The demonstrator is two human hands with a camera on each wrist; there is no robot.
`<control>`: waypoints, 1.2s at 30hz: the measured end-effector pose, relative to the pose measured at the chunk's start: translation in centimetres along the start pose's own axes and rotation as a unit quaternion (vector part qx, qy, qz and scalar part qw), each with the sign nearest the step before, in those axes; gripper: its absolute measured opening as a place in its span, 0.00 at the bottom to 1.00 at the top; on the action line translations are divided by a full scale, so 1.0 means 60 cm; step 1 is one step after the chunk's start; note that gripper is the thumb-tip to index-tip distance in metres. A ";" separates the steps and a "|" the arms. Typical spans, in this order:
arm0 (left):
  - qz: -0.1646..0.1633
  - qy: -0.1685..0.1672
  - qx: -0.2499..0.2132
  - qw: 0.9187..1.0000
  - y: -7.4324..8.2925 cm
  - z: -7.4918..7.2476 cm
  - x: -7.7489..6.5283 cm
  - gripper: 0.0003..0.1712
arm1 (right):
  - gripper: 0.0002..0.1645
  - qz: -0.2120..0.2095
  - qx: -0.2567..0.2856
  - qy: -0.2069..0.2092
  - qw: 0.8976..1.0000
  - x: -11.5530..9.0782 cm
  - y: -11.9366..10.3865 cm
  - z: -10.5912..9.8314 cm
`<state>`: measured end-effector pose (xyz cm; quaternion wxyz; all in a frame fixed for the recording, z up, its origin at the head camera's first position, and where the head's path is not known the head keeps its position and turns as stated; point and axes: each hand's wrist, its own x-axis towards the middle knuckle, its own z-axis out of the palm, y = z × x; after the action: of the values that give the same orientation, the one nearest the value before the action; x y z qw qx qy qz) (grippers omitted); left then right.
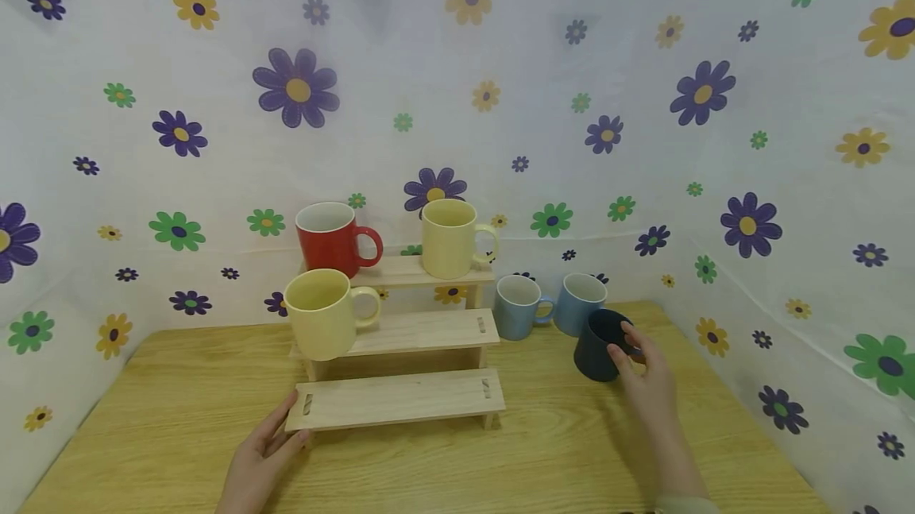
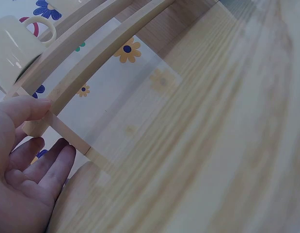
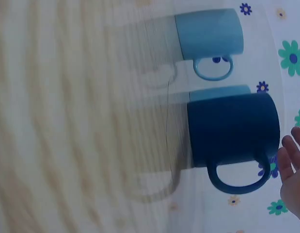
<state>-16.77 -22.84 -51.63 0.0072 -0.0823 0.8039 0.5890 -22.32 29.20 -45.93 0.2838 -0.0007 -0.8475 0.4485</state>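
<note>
A three-step wooden rack [image 1: 400, 400] stands on the table. My left hand [image 1: 266, 450] holds the left end of its lowest step, thumb at the front corner and a finger along the side; in the left wrist view the thumb [image 2: 31, 108] lies against the board's end. At the right, a dark navy mug [image 1: 597, 351] stands upright on the table. Beside its rim and handle is my right hand [image 1: 650, 379], fingers loosely extended. The right wrist view shows the fingers near the upper part of the navy mug [image 3: 232, 128], its handle facing the hand's side.
On the top step stand a red mug [image 1: 329, 242] and a yellow mug [image 1: 448, 240]. Another yellow mug [image 1: 319, 319] is on the middle step's left end. Two light blue mugs [image 1: 516, 311] stand right of the rack. Flower-patterned cloth [image 1: 457, 101] surrounds the table [image 1: 543, 450].
</note>
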 end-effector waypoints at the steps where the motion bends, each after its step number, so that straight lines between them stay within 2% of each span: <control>1: -0.001 -0.001 0.000 1.000 0.000 0.000 0.000 0.45 | 0.27 0.011 0.000 -0.006 1.000 0.001 0.002 -0.004; 4: -0.004 -0.003 0.000 1.000 0.001 0.000 0.000 0.45 | 0.29 0.032 0.004 -0.021 0.999 0.004 0.009 -0.016; 10: -0.005 -0.005 0.003 1.000 0.002 0.000 -0.001 0.45 | 0.33 0.031 -0.020 -0.055 0.998 0.013 0.027 -0.033; 19: -0.010 -0.005 0.013 1.000 0.006 0.000 -0.002 0.45 | 0.43 0.102 0.003 -0.129 0.986 0.020 0.046 -0.039; 26: -0.009 -0.007 0.014 1.000 0.006 -0.001 -0.001 0.45 | 0.43 0.114 -0.009 -0.143 0.983 0.026 0.060 -0.032; 31: -0.009 -0.003 0.010 1.000 0.006 0.000 -0.001 0.45 | 0.44 0.147 -0.005 -0.155 0.977 0.030 0.071 -0.027; 36: -0.006 -0.002 0.008 1.000 0.008 0.001 -0.002 0.45 | 0.44 0.158 -0.015 -0.150 0.976 0.032 0.075 -0.023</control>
<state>-16.70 -22.65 -51.17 0.0136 -0.0861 0.8082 0.5825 -24.42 33.43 -47.81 0.0784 -0.0716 -0.8761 0.4704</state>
